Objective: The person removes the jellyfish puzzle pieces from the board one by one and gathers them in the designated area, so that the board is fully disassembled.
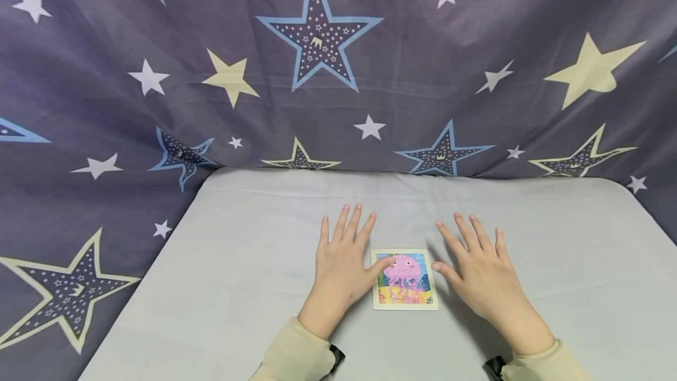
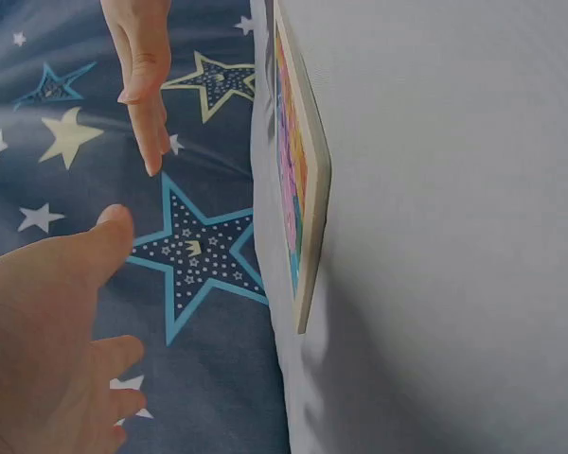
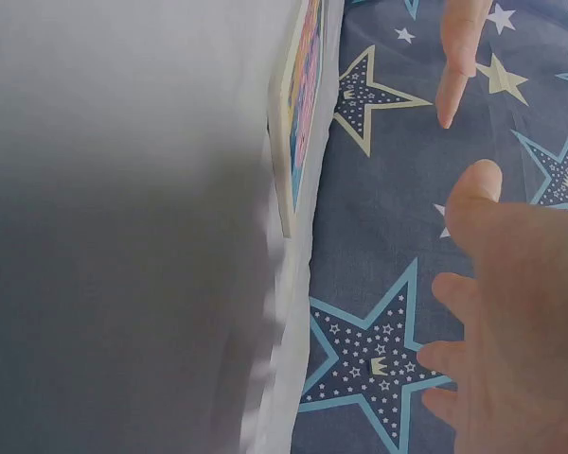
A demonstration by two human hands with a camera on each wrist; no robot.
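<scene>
A small square picture puzzle point(image 1: 405, 279) with a pale frame lies flat on the grey-covered table. Its picture shows a pink jellyfish over a yellow and blue sea floor. Just left of it hovers my left hand point(image 1: 342, 266), fingers spread, with the thumb over the picture's upper left in the head view. To the right is my right hand point(image 1: 481, 275), also spread, its thumb near the frame's right edge. Both wrist views show the puzzle's edge point(image 2: 314, 189) on the cloth and a gap between it and the hands. Neither hand holds anything.
Pale grey cloth point(image 1: 211, 287) covers the table. Behind and to the left hangs a dark curtain point(image 1: 370, 75) printed with stars, meeting the table's back edge. Each wrist carries a black strap point(image 1: 336, 358) by a beige sleeve point(image 1: 296, 353).
</scene>
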